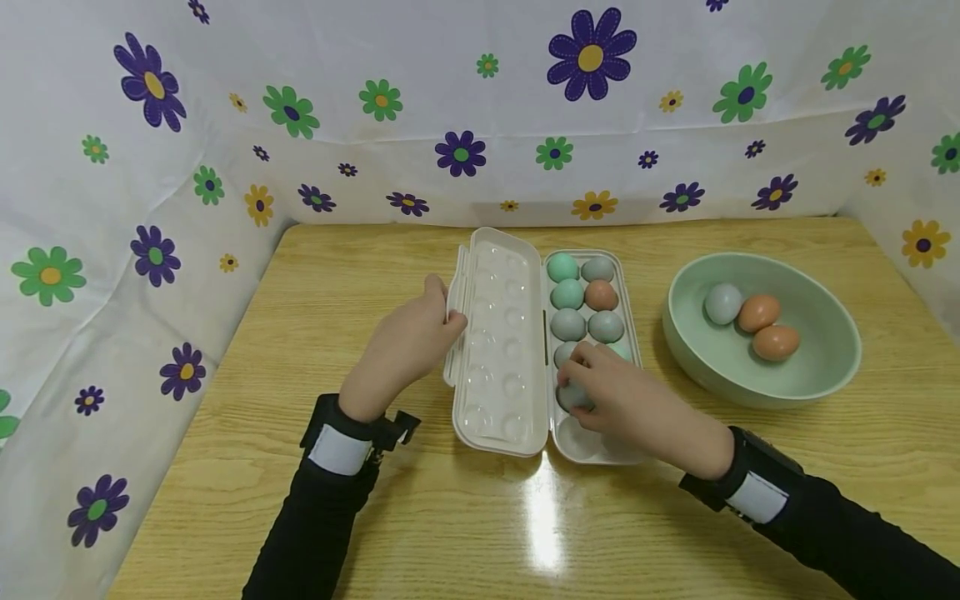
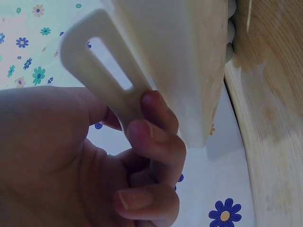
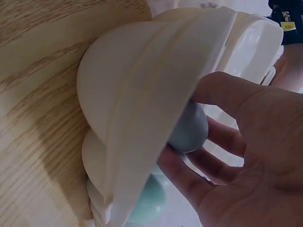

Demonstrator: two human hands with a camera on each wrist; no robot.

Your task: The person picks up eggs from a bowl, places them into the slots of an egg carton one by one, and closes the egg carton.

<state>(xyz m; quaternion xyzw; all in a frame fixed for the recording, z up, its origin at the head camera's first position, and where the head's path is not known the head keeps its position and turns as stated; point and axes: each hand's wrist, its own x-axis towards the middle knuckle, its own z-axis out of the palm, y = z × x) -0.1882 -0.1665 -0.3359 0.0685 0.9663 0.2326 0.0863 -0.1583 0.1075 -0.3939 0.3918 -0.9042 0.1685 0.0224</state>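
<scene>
A white plastic egg carton lies open, its dimpled lid (image 1: 498, 333) folded to the left of the egg tray (image 1: 581, 442). My left hand (image 1: 408, 337) pinches the slotted handle (image 2: 94, 56) along the lid's outer edge between thumb and fingers. With thumb and fingertips, my right hand (image 1: 633, 400) holds a grey-blue egg (image 3: 191, 127) at a cup in the tray's left row. Behind it, mint green eggs (image 1: 562, 267), grey eggs (image 1: 606, 327) and one brown egg (image 1: 601, 295) sit in the cups. Bare cups show at the tray's near end; my right hand partly hides its right row.
To the right of the carton stands a pale green bowl (image 1: 832, 367), holding a grey egg (image 1: 723, 303) and two brown eggs (image 1: 777, 342). A flower-print cloth (image 1: 420, 83) hangs behind and beside the wooden table (image 1: 420, 517).
</scene>
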